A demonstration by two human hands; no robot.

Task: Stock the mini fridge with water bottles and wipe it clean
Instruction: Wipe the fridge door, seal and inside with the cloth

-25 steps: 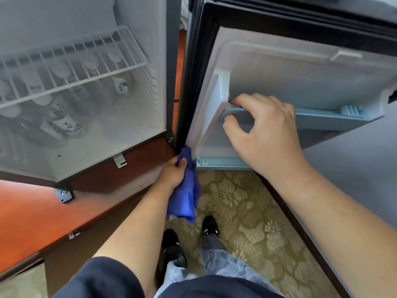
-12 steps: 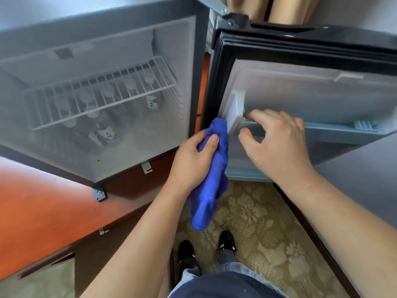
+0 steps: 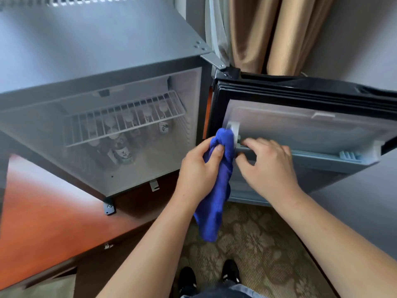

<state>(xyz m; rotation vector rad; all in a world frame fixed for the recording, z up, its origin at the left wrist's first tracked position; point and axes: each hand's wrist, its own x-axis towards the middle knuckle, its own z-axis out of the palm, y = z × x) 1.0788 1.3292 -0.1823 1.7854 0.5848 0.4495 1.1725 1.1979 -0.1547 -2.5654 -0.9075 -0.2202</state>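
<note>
The grey mini fridge [image 3: 90,61] stands open on a wooden cabinet. Several water bottles [image 3: 122,151] stand inside it under a white wire shelf [image 3: 124,121]. Its door [image 3: 300,125] is swung out to the right, inner side facing me. My left hand [image 3: 199,168] grips a blue cloth [image 3: 214,201], whose top is pressed against the left end of the door's inner rack; the rest hangs down. My right hand [image 3: 268,168] holds the pale blue rail [image 3: 322,158] of the door rack right next to the cloth.
An orange-brown cabinet top [image 3: 43,222] runs below the fridge at left. Beige curtains [image 3: 268,33] hang behind the door. Patterned carpet [image 3: 257,254] and my black shoes [image 3: 229,269] are below. A grey surface [image 3: 365,211] lies at right.
My left hand has carried the blue cloth up from the door's bottom corner to the rack's left end. My view has tilted upward, showing the fridge top and curtains. My right hand stays on the rail.
</note>
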